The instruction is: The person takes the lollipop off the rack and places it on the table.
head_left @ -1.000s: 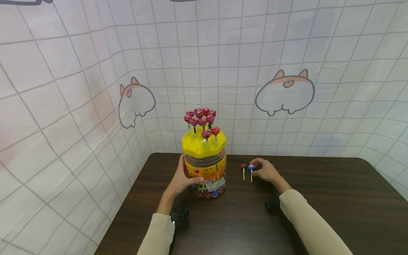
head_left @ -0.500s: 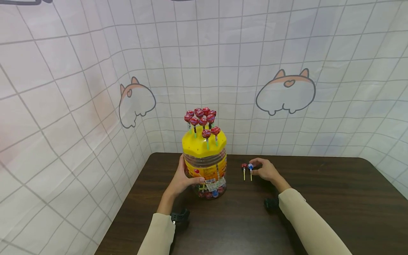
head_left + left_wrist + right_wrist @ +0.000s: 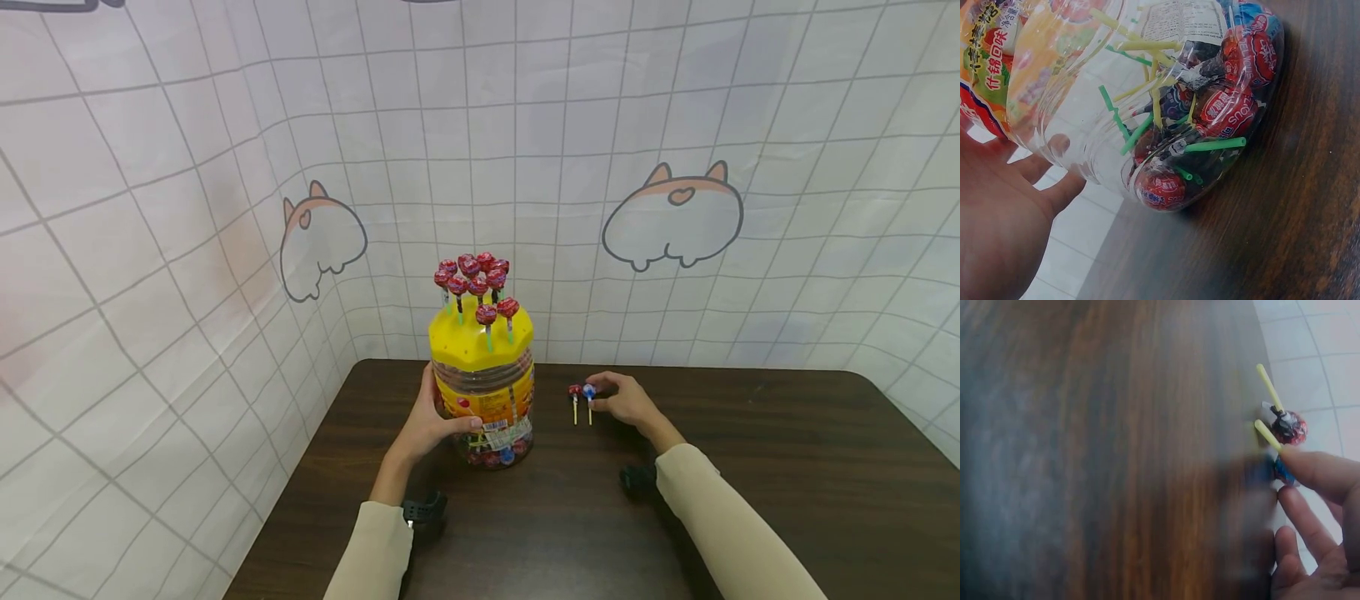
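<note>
On the dark brown wooden surface (image 3: 540, 533), the left hand (image 3: 422, 429) holds a big, clear plastic jar (image 3: 491, 404). Round red lollipops (image 3: 486, 314) stand in its yellow plastic lid (image 3: 471, 348). Right of it, the right hand (image 3: 628, 402) pinches a round blue lollipop (image 3: 589, 390) with a yellow stick, just beside a round red one (image 3: 574, 389). Behind is a white, gray-checked sheet (image 3: 555, 225).

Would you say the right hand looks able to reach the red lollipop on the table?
Probably yes: the red lollipop is close, though the right hand holds the blue lollipop, which sits between them.
</note>
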Available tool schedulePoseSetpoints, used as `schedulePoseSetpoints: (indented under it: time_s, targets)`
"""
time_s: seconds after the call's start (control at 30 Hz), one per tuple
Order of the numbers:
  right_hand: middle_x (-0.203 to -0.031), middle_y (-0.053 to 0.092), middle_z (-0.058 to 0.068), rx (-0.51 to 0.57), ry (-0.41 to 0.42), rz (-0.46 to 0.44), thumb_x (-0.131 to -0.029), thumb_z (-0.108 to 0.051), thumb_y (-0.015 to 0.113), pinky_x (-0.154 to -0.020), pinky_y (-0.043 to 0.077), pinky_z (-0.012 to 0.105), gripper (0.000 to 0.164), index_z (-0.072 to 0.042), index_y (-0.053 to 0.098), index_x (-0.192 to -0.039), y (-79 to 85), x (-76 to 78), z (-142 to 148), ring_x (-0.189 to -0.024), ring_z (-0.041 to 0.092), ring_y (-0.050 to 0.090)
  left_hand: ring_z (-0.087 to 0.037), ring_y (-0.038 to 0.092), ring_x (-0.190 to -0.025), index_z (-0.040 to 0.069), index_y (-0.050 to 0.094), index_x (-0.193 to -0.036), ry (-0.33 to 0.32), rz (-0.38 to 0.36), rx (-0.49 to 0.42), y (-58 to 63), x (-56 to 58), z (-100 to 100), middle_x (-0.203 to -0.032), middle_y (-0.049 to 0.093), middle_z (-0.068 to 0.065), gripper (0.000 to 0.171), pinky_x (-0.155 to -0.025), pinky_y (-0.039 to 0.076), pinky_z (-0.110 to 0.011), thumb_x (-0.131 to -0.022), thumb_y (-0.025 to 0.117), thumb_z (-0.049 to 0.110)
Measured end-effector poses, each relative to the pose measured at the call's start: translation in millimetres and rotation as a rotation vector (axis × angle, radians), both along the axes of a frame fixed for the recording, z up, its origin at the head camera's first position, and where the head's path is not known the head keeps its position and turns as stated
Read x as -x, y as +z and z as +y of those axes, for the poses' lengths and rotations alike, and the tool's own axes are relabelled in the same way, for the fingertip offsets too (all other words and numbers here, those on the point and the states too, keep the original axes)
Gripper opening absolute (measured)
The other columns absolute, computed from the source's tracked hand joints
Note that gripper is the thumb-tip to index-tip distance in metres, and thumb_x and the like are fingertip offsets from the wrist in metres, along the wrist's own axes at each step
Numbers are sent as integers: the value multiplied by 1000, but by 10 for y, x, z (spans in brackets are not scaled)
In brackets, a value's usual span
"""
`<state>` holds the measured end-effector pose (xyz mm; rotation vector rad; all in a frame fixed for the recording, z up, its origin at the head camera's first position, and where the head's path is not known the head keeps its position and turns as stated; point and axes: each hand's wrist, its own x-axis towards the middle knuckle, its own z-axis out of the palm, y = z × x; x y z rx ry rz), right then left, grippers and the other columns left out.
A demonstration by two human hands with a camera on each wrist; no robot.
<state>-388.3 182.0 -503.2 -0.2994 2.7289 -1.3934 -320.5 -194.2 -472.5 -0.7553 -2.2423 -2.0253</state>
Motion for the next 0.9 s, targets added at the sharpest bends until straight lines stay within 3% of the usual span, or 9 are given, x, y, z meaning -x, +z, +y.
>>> schedulePoseSetpoints:
  time_s: [0.2,0.37,0.5,0.67,0.9]
  targets:
    - [-131,60,24,74,21,-30,-94,-13,74,-87,50,40,48,-3,59,-139,5,0,104,-107,32,60,-27,49,-137,36,14,-157,3,-2,1,-16,14,-1,-150,41,-4,103,-117,42,-54,-84,85,19]
    - [-133,60,26,153,42,-3,-96,-16,71,-93,51,41,50,-3,55,-142,148,-58,141,-114,30,61,-27,49,-137,35,14,-156,1,-3,0,-18,16,8,-150,42,-4,102,-117,42,-53,-85,85,18]
    - [-129,61,25,256,72,59,-97,-17,71,-95,54,42,48,-5,56,-141,428,-156,54,-107,22,63,-27,49,-137,35,14,-156,5,-4,-1,-15,12,13,-150,42,-4,102,-117,42,-54,-85,84,18]
    - [-121,65,14,326,130,165,-98,-24,71,-89,57,33,44,-12,60,-138,861,-344,-136,-103,17,66,-27,48,-138,37,14,-157,11,-9,1,-14,8,9,-150,41,-3,103,-117,42,-54,-84,85,19]
    - [-115,68,13,395,203,345,-96,-14,72,-85,59,26,38,-10,63,-132,1348,-612,-423,-103,18,67,-28,49,-137,37,14,-156,16,-10,3,-23,15,4,-150,41,-3,103,-117,42,-54,-84,86,20]
